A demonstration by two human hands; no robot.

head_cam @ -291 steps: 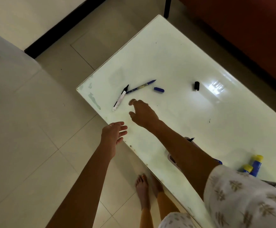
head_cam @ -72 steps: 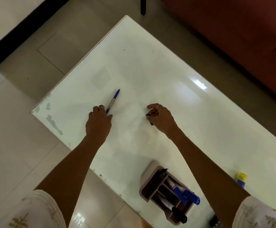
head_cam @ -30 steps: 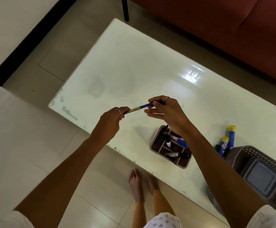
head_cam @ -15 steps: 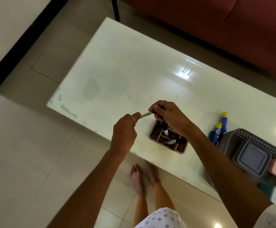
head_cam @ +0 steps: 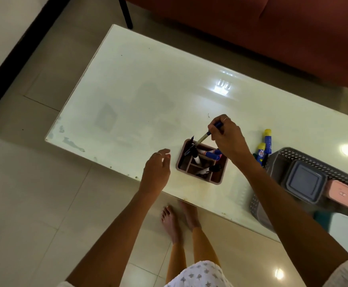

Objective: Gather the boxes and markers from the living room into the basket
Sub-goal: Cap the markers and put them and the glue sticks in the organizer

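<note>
At right of the frame, on the table, the grey basket holds 2 lidded boxes: 1 grey, 1 pink. The pink organiser at centre holds several markers. The right hand pinches 1 blue marker above it; the left hand hovers, fingers loose, holding nothing. 2 glue sticks lie beside the basket.

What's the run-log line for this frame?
right hand: lowering blue pen into organizer | left hand: free | basket: holds boxes

white table, red sofa, tiled floor.

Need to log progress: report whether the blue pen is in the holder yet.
Not yet: right hand grips the blue pen, tip just entering the holder.
</note>
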